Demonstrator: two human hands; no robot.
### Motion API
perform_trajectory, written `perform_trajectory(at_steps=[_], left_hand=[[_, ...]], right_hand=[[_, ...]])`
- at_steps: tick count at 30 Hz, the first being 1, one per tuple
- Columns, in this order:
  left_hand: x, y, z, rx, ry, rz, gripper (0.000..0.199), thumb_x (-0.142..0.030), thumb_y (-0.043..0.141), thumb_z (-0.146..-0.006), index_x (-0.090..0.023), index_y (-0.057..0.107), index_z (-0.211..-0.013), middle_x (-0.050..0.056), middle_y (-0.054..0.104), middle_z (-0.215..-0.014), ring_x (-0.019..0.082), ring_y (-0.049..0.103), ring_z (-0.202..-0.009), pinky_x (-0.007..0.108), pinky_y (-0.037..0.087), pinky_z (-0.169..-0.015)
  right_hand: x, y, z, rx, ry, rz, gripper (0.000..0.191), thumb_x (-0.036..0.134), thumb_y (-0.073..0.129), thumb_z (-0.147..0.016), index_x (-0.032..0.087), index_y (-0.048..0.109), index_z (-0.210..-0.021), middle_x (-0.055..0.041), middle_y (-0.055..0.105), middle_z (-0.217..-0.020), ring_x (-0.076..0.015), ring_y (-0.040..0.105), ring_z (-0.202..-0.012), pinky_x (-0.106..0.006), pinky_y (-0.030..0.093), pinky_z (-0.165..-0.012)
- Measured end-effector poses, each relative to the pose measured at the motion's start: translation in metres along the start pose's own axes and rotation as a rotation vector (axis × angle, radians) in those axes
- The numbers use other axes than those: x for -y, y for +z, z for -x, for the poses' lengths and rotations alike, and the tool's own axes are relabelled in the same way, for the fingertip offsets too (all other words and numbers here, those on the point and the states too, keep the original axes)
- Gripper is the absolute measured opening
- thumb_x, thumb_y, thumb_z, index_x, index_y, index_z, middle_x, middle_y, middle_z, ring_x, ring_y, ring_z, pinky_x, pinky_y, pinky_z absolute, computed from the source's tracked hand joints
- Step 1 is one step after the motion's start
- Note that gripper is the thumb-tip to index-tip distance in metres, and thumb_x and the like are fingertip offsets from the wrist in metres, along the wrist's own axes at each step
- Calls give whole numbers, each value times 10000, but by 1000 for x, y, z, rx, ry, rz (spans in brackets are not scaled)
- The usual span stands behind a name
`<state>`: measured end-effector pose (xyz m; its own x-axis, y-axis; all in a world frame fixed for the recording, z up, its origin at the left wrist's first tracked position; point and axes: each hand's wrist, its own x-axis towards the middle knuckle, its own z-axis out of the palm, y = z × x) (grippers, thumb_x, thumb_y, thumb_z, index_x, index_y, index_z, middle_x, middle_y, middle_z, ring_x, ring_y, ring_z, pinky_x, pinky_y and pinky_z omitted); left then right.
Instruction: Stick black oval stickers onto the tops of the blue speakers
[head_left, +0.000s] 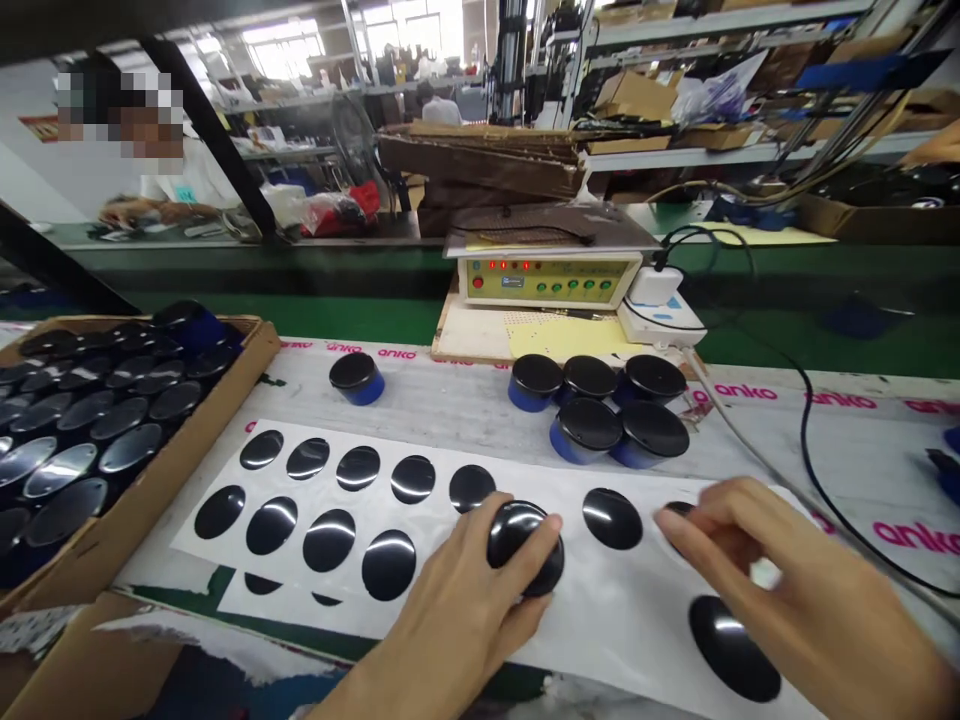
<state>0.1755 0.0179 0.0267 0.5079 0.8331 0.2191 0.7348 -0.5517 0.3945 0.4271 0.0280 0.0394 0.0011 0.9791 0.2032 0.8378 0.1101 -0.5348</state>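
Observation:
My left hand [465,610] grips a small round black-topped can [523,545] and presses it down on a white backing sheet [637,620]. The sheet carries several glossy black round stickers [328,540] in rows. My right hand [787,590] lies on the sheet to the right, its fingertips touching the edge of one black sticker [677,511]; another sticker [733,648] lies just below that hand. A cluster of blue cans with black tops [600,405] stands behind the sheet, and a single one [357,378] stands further left.
A cardboard box [187,440] full of black-topped cans sits at the left. A yellow-green control unit [547,280] with red lights and a white adapter [660,300] stand behind, with a black cable [810,450] trailing right. Another person [165,170] works at the far bench.

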Motion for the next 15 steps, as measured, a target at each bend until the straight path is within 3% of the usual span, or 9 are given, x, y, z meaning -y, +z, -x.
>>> perform_trajectory(at_steps=[2, 5, 6, 8, 10, 12, 15], left_hand=[[25, -24, -22, -34, -69, -65, 512, -270, 462, -924, -355, 345, -1415, 129, 349, -1380, 264, 594, -1079, 359, 564, -809], [82, -66, -81, -162, -387, -240, 533, -364, 458, -933, -358, 296, -1441, 115, 320, -1373, 284, 546, -1152, 411, 471, -961], [103, -79, -103, -194, -450, -264, 554, -382, 450, -936, -312, 274, -1458, 143, 309, -1376, 314, 524, -1180, 443, 438, -990], [142, -96, -144, -215, -522, -287, 582, -364, 447, -940, -212, 256, -1468, 200, 305, -1385, 341, 523, -1177, 487, 412, -998], [172, -105, -172, -208, -580, -293, 556, -355, 464, -940, -164, 301, -1436, 196, 364, -1376, 309, 541, -1144, 495, 432, -973], [189, -109, -188, -192, -605, -295, 498, -370, 504, -927, -170, 386, -1368, 149, 443, -1343, 273, 547, -1118, 491, 459, -940], [189, -114, -198, -188, -543, -301, 467, -394, 533, -907, -167, 446, -1305, 134, 468, -1332, 292, 506, -1163, 534, 426, -959]], right_hand=[[-31, -6, 8, 67, 29, 13, 374, 644, 495, -798, 276, 551, -759, 18, 523, -562, -144, 477, -410, -267, 380, -364], [-66, -4, 20, 145, 87, 74, 376, 644, 524, -783, 288, 607, -871, 8, 567, -585, -158, 519, -419, -273, 424, -364], [-71, -2, 24, 150, 79, 90, 381, 637, 532, -783, 288, 627, -902, -11, 613, -644, -178, 569, -472, -284, 463, -394], [-73, 4, 30, 124, 7, 117, 388, 603, 559, -787, 299, 662, -1004, -63, 699, -906, -254, 678, -720, -345, 566, -561], [-69, 10, 37, 101, -91, 137, 480, 557, 605, -778, 337, 618, -1205, -73, 611, -1265, -346, 623, -1065, -460, 569, -805], [-66, 14, 45, 143, -155, 130, 632, 514, 637, -773, 389, 471, -1370, -32, 446, -1439, -385, 489, -1238, -540, 513, -921], [-66, 11, 55, 256, -196, 104, 664, 466, 639, -783, 438, 388, -1397, -2, 413, -1440, -394, 436, -1266, -555, 514, -922]])
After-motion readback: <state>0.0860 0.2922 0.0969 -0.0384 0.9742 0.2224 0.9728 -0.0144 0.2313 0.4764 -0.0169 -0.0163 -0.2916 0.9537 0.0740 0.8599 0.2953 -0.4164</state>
